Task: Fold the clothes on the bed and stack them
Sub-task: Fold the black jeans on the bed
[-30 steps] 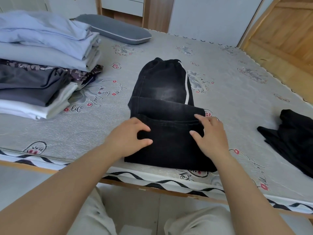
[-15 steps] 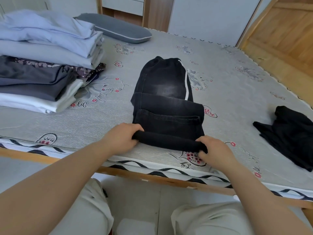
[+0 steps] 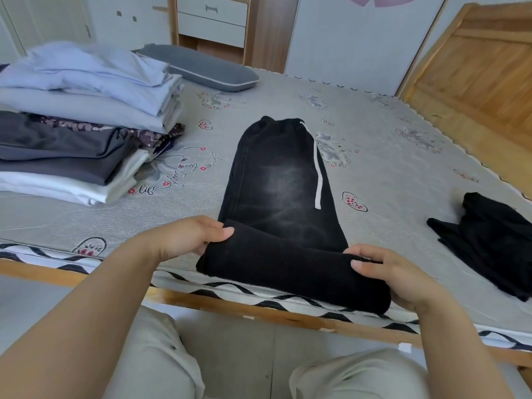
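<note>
Gripping the near fold of the trousers [image 3: 283,197] at the bed [image 3: 403,174] edge: left hand [image 3: 187,240] and right hand [image 3: 403,279] both curled round it; keep ends level, lay fold squarely forward.

A grey pillow [image 3: 201,69] with pale piping lies flat well beyond the grip and a little to its left. Behind the pillow, farther still from the grip, stand white drawers [image 3: 211,23] in a wooden frame. Left of the drawers is a white door [image 3: 51,21]. To the right of them a pale wall [image 3: 345,38] runs across, straight ahead of the grip, with a cut-off pink shape [image 3: 374,0] at its top. Far right of the grip and beyond it, a wooden panel [image 3: 475,67] rises at a slant. Directly below the grip is grey floor [image 3: 239,355].
</note>
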